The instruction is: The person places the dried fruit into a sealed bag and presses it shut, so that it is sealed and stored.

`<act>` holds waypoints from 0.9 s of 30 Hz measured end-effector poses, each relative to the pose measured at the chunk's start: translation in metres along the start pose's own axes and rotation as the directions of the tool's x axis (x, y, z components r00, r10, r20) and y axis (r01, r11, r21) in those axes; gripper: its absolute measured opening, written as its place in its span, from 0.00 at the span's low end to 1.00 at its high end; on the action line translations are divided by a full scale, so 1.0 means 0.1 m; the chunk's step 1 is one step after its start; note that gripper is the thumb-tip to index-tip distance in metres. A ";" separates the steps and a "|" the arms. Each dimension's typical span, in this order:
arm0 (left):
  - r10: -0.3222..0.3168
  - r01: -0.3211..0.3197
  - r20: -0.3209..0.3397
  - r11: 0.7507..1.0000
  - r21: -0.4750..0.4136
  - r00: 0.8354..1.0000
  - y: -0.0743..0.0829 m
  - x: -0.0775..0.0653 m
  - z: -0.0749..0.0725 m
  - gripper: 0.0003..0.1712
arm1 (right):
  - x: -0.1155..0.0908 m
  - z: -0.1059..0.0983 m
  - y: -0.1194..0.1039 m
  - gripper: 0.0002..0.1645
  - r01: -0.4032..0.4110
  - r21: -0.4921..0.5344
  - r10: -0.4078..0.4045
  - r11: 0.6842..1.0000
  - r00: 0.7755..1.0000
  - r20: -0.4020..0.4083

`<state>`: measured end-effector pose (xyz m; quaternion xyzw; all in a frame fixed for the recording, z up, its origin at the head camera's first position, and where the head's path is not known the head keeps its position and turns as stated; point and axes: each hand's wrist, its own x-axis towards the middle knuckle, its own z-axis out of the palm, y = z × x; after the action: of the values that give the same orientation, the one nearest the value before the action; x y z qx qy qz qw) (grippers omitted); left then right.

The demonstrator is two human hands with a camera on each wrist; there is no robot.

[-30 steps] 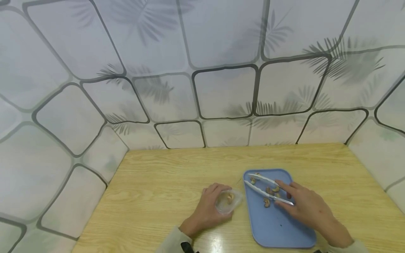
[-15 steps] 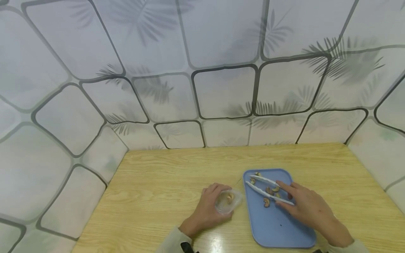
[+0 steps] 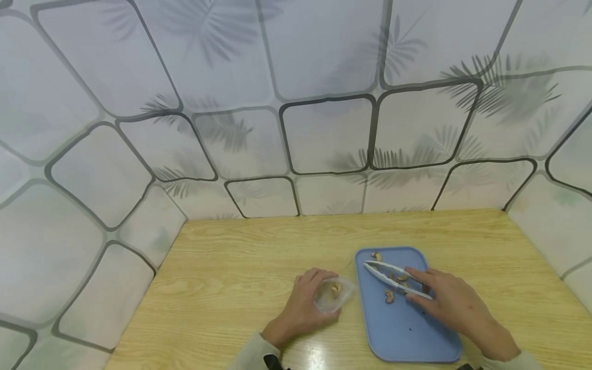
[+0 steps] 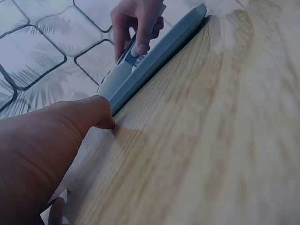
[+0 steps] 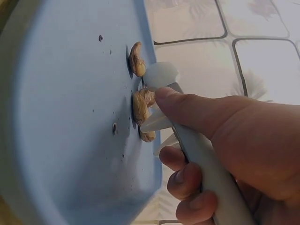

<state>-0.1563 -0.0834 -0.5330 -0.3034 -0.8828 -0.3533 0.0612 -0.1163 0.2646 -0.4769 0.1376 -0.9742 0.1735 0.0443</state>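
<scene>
My left hand [image 3: 302, 307] grips a small clear plastic cup [image 3: 326, 305] on the table, left of the blue tray [image 3: 393, 339]. A few cashews [image 3: 335, 291] show inside the cup. Over the tray, my right hand [image 3: 455, 303] holds a pair of light-coloured tongs [image 3: 383, 278], thumb on one arm and fingers on the other. Their tips meet near the tray's far left corner, where they cover a cashew's spot; I cannot tell whether they pinch it. Another cashew [image 3: 376, 256] lies just beyond the tips. In the right wrist view, several cashews [image 5: 137, 61] lie beside the tongs.
The wooden table [image 3: 231, 267] reaches back to a patterned wall [image 3: 333, 133], with side walls at left and right. Small dark crumbs [image 5: 115, 128] are scattered on the tray. Its raised rim [image 4: 159, 56] stands close to the left hand.
The tongs' tips have come together and shifted slightly to the right, over the cashew near the tray's far left corner. The left hand and cup stay in place.
</scene>
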 end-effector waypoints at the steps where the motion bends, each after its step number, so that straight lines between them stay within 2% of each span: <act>1: 0.001 -0.001 -0.001 1.000 0.000 1.000 0.00 0.00 0.00 0.42 | 0.00 0.00 0.00 0.37 0.007 0.001 -0.007 1.000 1.000 -0.006; 8: 0.001 -0.001 -0.001 1.000 0.000 1.000 -0.02 -0.01 0.01 0.42 | 0.00 0.00 0.03 0.35 0.036 -0.009 -0.036 0.999 0.999 -0.019; 16: 0.038 -0.037 -0.023 0.999 0.032 0.999 -0.04 0.00 0.02 0.43 | 0.00 -0.04 0.02 0.36 0.029 -0.008 -0.029 1.000 0.999 -0.026; 27: 0.002 -0.002 -0.002 1.000 0.014 1.000 -0.01 0.00 0.00 0.43 | -0.01 -0.10 -0.09 0.35 0.038 0.011 -0.037 0.999 0.998 -0.051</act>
<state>-0.1569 -0.0839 -0.5338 -0.3035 -0.8849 -0.3474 0.0645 -0.1124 0.2605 -0.4649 0.1517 -0.9689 0.1819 0.0714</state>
